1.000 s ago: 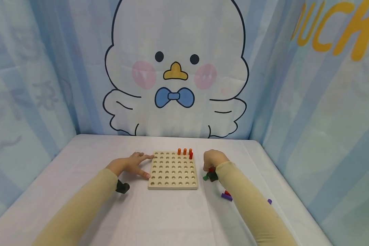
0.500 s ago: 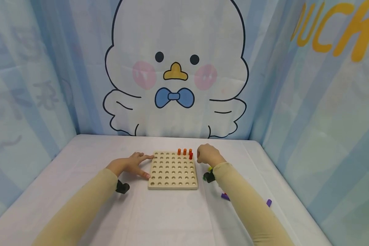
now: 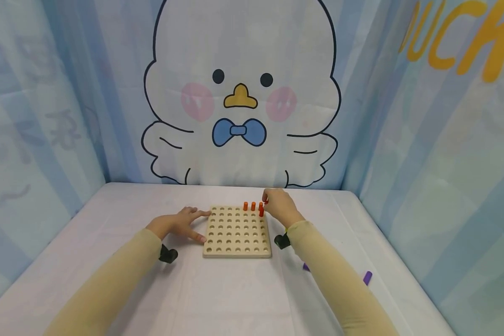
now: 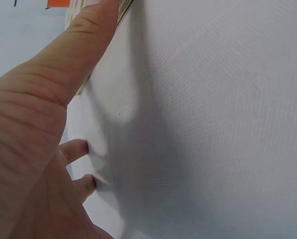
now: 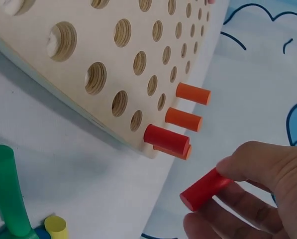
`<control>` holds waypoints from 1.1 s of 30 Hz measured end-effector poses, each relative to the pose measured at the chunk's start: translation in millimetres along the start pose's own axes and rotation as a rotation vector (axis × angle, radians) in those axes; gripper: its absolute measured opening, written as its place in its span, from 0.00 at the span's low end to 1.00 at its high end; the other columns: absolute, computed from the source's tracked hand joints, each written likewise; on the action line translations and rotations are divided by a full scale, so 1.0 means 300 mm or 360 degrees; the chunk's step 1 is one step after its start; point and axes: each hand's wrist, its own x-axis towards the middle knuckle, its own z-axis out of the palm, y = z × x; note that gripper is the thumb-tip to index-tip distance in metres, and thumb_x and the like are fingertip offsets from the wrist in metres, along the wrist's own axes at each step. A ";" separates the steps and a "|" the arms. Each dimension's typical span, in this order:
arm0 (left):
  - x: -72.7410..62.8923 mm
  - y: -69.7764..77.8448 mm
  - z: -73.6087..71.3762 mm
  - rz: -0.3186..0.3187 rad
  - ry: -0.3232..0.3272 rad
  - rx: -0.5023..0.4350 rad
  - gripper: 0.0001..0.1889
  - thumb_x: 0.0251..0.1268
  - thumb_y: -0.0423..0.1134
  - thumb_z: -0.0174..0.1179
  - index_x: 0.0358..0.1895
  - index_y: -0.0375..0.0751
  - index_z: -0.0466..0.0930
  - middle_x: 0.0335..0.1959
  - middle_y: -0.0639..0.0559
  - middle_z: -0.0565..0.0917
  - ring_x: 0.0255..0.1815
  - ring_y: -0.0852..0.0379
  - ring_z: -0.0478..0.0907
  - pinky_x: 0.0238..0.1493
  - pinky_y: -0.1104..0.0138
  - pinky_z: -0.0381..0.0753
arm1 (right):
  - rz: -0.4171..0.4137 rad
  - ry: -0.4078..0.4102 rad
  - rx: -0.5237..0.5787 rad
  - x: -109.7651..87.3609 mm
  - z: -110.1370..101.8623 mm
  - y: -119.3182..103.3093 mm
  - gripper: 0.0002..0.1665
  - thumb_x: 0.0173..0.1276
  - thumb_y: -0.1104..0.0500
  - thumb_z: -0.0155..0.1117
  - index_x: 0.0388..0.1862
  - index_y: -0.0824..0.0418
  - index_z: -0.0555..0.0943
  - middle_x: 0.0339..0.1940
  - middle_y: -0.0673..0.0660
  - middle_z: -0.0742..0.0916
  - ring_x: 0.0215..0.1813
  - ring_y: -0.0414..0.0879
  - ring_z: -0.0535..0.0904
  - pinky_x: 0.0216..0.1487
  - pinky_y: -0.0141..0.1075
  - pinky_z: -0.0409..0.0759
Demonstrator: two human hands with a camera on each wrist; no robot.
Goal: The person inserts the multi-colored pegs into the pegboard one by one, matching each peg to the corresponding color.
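Observation:
A square wooden pegboard (image 3: 237,233) with rows of round holes lies on the table. Three orange pegs (image 5: 193,93) stand along its far edge at the right corner, and one red peg (image 5: 166,139) is in the row in front of them. My left hand (image 3: 178,224) rests at the board's left side, fingers spread, thumb and a fingertip at its edge. At the far right corner my right hand (image 3: 280,205) pinches another red peg (image 5: 204,190) between thumb and fingers, tilted, beside the standing red one.
Right of the board lie a green peg (image 5: 9,191), a yellow peg (image 5: 55,226) and a partly seen blue one. Purple pegs (image 3: 367,278) lie nearer the right side, one mostly behind the right sleeve (image 3: 332,275). A curtain with a cartoon bird hangs behind the table.
My right hand has moved from the loose pegs right of the board up and left to its far right corner, carrying a red peg. My left hand has stayed in place.

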 end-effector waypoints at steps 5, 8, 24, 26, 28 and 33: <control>-0.002 0.005 -0.002 0.0002 -0.0009 -0.0001 0.56 0.56 0.71 0.69 0.84 0.59 0.52 0.84 0.31 0.48 0.83 0.28 0.43 0.74 0.26 0.50 | -0.0008 0.0084 0.0031 0.000 0.010 -0.010 0.04 0.69 0.64 0.69 0.41 0.59 0.83 0.36 0.55 0.88 0.38 0.49 0.82 0.44 0.43 0.83; -0.005 0.006 -0.002 -0.0009 -0.0011 -0.0006 0.56 0.56 0.71 0.69 0.84 0.59 0.51 0.84 0.31 0.48 0.84 0.28 0.42 0.74 0.26 0.49 | -0.0024 0.0127 0.0035 0.000 0.014 -0.019 0.04 0.69 0.63 0.70 0.39 0.58 0.82 0.34 0.53 0.87 0.37 0.48 0.82 0.42 0.43 0.82; -0.006 0.009 -0.004 0.0002 -0.0006 -0.0005 0.56 0.55 0.70 0.70 0.84 0.58 0.52 0.83 0.30 0.48 0.83 0.27 0.44 0.74 0.27 0.51 | 0.0028 0.0165 -0.0016 0.005 0.063 -0.030 0.07 0.72 0.54 0.71 0.35 0.53 0.83 0.26 0.48 0.86 0.29 0.44 0.79 0.36 0.38 0.79; -0.009 0.010 -0.007 -0.0001 -0.0007 -0.0011 0.56 0.56 0.70 0.70 0.84 0.59 0.52 0.84 0.31 0.48 0.83 0.28 0.43 0.75 0.27 0.50 | 0.0013 0.0183 -0.0054 0.006 0.072 -0.029 0.07 0.71 0.53 0.72 0.35 0.53 0.84 0.26 0.47 0.86 0.29 0.44 0.79 0.38 0.40 0.79; -0.009 0.009 -0.008 0.0000 -0.0007 -0.0016 0.55 0.56 0.70 0.70 0.84 0.59 0.52 0.84 0.31 0.48 0.84 0.28 0.43 0.75 0.27 0.50 | -0.0001 0.0206 -0.0083 0.006 0.079 -0.028 0.06 0.71 0.53 0.72 0.34 0.52 0.84 0.26 0.47 0.86 0.30 0.44 0.79 0.42 0.41 0.79; -0.006 0.008 -0.007 -0.0004 -0.0007 -0.0004 0.55 0.56 0.70 0.69 0.84 0.59 0.51 0.84 0.31 0.48 0.84 0.28 0.43 0.75 0.27 0.51 | -0.0021 0.0238 -0.0095 0.006 0.095 -0.028 0.06 0.70 0.53 0.72 0.34 0.51 0.85 0.28 0.47 0.88 0.33 0.45 0.80 0.48 0.44 0.79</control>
